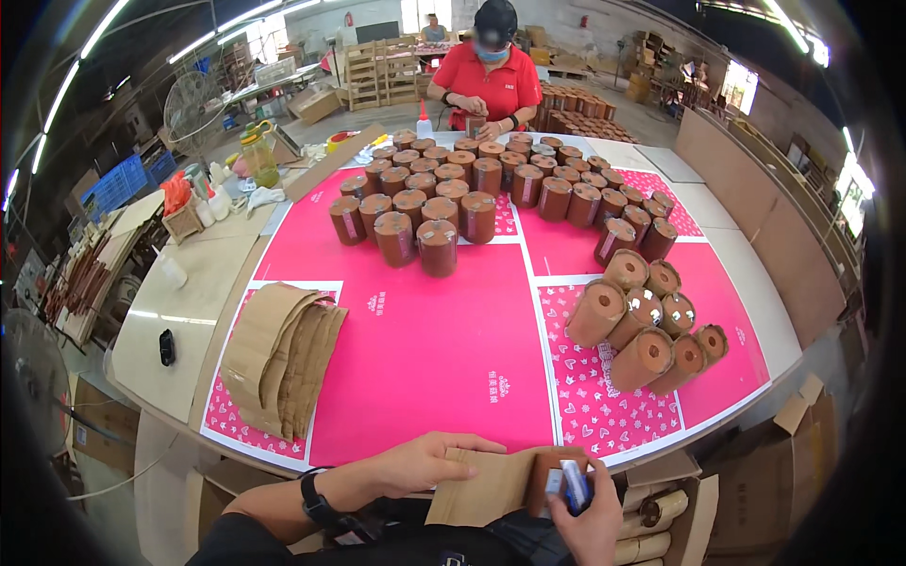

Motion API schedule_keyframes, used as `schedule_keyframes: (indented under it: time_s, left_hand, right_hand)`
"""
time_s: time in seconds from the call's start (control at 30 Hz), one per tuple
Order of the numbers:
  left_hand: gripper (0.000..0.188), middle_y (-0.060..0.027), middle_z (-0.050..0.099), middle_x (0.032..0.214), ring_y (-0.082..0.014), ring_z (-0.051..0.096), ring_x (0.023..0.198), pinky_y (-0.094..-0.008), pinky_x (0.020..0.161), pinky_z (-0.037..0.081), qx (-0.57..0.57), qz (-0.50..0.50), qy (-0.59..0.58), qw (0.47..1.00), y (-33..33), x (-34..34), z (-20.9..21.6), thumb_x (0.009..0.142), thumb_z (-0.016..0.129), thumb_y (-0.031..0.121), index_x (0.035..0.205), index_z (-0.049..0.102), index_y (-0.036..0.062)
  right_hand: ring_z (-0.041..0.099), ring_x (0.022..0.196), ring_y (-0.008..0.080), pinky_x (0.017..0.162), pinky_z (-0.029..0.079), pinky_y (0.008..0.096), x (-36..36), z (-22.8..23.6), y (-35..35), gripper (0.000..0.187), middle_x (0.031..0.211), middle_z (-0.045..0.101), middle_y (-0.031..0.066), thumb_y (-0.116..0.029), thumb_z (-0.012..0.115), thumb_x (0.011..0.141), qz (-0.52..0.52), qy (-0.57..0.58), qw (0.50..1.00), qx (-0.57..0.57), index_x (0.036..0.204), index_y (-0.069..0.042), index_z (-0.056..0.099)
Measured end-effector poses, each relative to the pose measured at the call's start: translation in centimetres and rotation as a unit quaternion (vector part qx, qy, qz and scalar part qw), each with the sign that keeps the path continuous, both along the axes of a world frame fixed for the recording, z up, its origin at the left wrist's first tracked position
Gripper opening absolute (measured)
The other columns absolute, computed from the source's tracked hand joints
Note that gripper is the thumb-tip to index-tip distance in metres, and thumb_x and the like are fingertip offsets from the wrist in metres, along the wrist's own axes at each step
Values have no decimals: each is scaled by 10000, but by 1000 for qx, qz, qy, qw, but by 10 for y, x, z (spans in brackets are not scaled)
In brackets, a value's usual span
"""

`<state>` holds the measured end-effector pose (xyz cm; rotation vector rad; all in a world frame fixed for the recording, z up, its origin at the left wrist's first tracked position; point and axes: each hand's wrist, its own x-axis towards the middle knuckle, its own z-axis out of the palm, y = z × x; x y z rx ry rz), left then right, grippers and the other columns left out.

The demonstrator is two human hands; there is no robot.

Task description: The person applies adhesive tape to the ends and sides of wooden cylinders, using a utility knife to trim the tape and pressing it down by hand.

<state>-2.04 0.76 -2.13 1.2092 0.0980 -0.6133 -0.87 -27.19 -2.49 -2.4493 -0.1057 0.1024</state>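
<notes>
At the table's near edge my left hand (425, 464) pinches a brown kraft paper sheet (483, 489) between thumb and fingers. The sheet runs to the right against a reddish-brown cylinder (542, 474), partly hidden by my right hand (590, 517). My right hand is closed round a small blue and white object (577, 484), its kind unclear, held against the cylinder's side. To the left lies a stack of kraft paper sheets (278, 354), slightly curled. Several paper-wrapped cylinders (645, 358) stand at the right, a brown spot showing on top of most.
Many unwrapped brown cylinders (438, 247) crowd the far half of the pink-covered table (425, 349). Across it a person in a red shirt (491, 80) handles another cylinder. An open carton (700, 519) with wrapped rolls sits at my lower right. A small black object (167, 347) lies left.
</notes>
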Motion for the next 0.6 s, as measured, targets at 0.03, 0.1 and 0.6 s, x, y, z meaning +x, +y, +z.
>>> schedule_keyframes:
  time_s: [0.03, 0.1, 0.6]
  left_hand:
    - [460, -102, 600, 1345, -149, 596, 1190, -304, 961, 529, -13, -5, 24, 1000, 1, 0, 7, 1015, 575, 63, 1468, 495, 45]
    - [435, -72, 594, 1351, -133, 581, 1184, -284, 952, 526, -25, -9, 46, 999, 5, -1, 8, 1020, 586, 84, 1449, 525, 46]
    - [401, -98, 598, 1333, -143, 607, 1195, -292, 973, 548, -19, -4, 63, 998, 13, -10, 14, 1048, 504, 59, 1447, 487, 37]
  right_hand:
    - [657, 1111, 377, 934, 519, 429, 1, -5, -4, 713, 1222, 660, 237, -365, 802, 835, -30, 7, 1000, -1, 1406, -37, 530]
    - [663, 1092, 386, 940, 508, 444, 6, -8, -11, 725, 1205, 669, 244, -405, 783, 852, -58, 33, 997, 29, 1419, -35, 522]
    - [563, 811, 121, 756, 487, 274, 18, -39, -32, 619, 870, 625, 31, -282, 849, 805, -33, 47, 977, 206, 1278, 43, 617]
